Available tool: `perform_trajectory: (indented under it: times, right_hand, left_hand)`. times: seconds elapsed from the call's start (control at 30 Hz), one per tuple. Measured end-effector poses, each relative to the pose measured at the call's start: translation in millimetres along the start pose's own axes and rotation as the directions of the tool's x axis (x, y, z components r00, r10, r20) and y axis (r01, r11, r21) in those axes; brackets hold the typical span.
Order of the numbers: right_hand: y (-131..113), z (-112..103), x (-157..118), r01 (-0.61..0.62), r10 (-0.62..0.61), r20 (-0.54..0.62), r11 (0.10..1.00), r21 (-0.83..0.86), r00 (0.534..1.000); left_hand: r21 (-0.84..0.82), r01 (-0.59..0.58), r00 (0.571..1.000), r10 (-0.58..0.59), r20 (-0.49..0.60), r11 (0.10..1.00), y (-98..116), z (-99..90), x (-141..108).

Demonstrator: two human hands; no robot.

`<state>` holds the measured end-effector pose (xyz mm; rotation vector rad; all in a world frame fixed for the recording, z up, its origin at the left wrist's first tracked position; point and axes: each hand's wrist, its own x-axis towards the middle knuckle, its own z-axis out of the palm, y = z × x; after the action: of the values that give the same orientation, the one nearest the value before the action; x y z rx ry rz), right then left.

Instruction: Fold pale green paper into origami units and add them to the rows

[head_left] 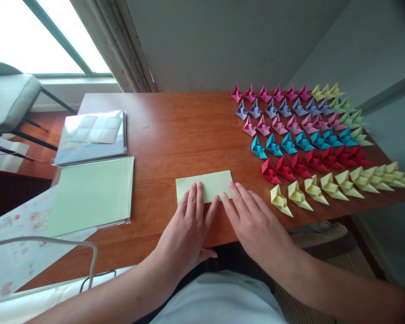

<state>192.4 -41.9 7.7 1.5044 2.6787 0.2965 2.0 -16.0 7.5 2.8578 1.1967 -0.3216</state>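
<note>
A pale green sheet of paper [209,181], folded into a long rectangle, lies flat near the front edge of the wooden table. My left hand [191,220] rests on its left and middle part, fingers stretched out and pressing down. At the right end of the paper, my right hand [251,216] lies with its fingers extended and their tips on the paper's edge. Neither hand grips anything. To the right, the closest folded item is a pale yellow paper boat [281,201].
Rows of paper boats in red [284,169], blue [274,145], pink, purple, yellow and green cover the table's right side. On the left lie a stack of light green paper [94,195] and a clear-wrapped pack [91,135]. A grey cable [64,240] crosses the front left.
</note>
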Motion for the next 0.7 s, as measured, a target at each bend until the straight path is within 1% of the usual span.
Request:
perform_trajectory:
  times: [0.07,0.23,0.33,0.43,0.53,0.6,0.7]
  right_hand:
    - [-3.9,6.7,1.7,0.036,-0.036,0.007,0.999,0.021,0.999]
    - [-8.5,20.1,-1.2,0.029,-0.029,0.003,1.000,0.008,1.000]
    - [-8.3,20.2,-1.0,0.042,-0.042,-0.011,0.999,-0.006,0.999]
    - [-8.3,19.3,0.3,0.040,-0.040,-0.024,0.999,0.002,0.999]
    - [-8.5,19.6,0.8,0.040,-0.040,-0.037,0.999,0.010,0.999]
    - [-8.8,19.8,0.7,0.044,-0.042,-0.040,0.999,0.027,0.998]
    - [-11.1,18.7,0.7,0.016,-0.013,-0.043,0.997,0.073,0.999]
  left_hand:
    - [0.005,-0.005,1.000,0.005,0.006,1.000,-0.1,-0.5,0.6]
    - [0.007,-0.021,1.000,0.021,-0.012,1.000,-2.8,-0.4,-3.7]
    - [0.029,0.003,0.999,-0.001,-0.053,1.000,-7.2,5.3,-19.6]
    - [0.054,0.079,0.994,-0.075,-0.078,0.995,-13.2,14.3,-44.6]
    - [0.037,0.151,0.984,-0.147,-0.102,0.988,-18.3,20.0,-66.7]
    - [0.021,0.160,0.976,-0.155,-0.152,0.987,-19.7,19.1,-74.3]
    - [0.019,0.174,0.956,-0.165,-0.241,0.985,-17.1,11.7,-73.1]
